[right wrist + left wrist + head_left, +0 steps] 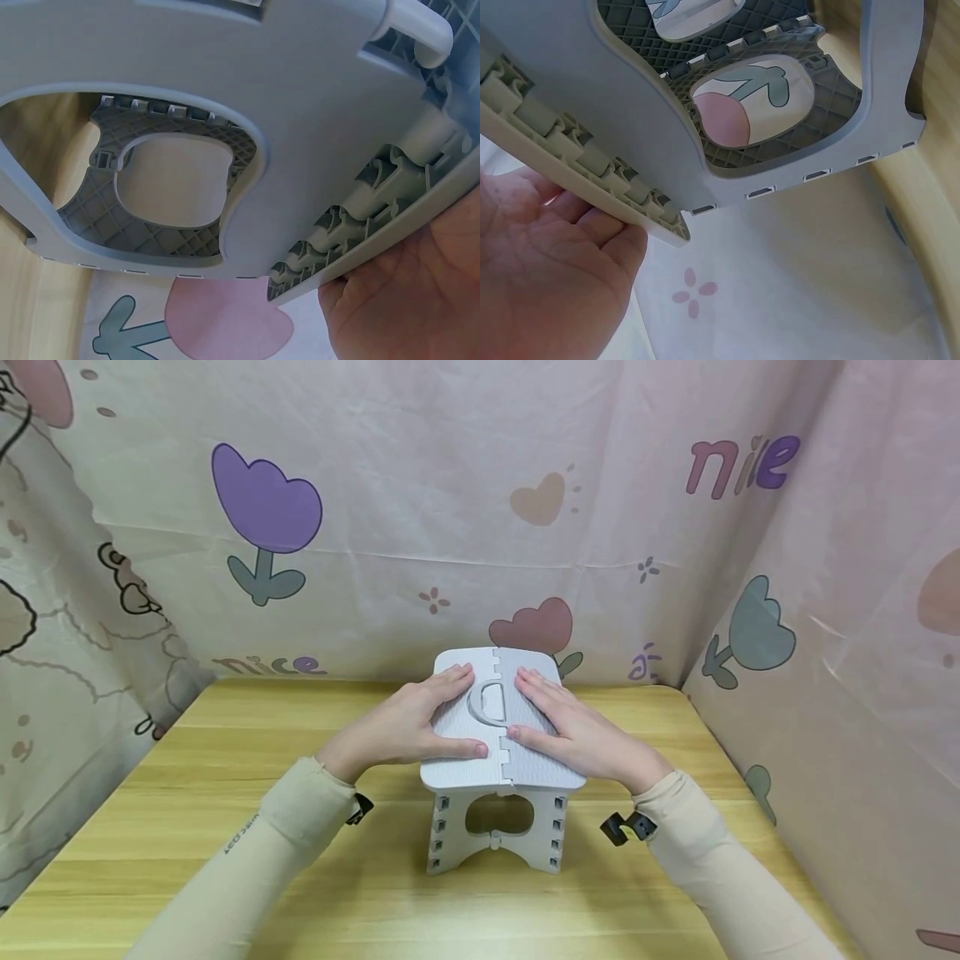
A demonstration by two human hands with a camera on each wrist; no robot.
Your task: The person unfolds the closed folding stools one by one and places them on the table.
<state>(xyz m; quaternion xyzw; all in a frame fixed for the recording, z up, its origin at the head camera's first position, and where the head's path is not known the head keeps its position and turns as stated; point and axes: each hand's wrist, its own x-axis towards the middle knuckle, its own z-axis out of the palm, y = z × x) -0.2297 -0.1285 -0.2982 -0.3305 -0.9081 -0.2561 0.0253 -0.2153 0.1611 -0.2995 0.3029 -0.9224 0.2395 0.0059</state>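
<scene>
A white folding step stool (480,772) stands unfolded on the wooden table, its two-part top flat and its legs spread. My left hand (420,718) lies palm down on the left half of the top, fingers extended, thumb near the front. On the right half rests my right hand (573,731), its fingers stretched toward the carry handle (480,703) in the middle. Seen from below, the stool's side leg (780,161) and hinges show in the left wrist view, with the left hand against the top's edge. The right wrist view shows the other leg panel (330,97) and the right palm.
The table (225,752) is light wood and extends on both sides of the stool. A printed curtain (390,485) with flowers and hearts hangs behind it and along both sides. Small black wrist cameras (628,828) sit below the cuffs.
</scene>
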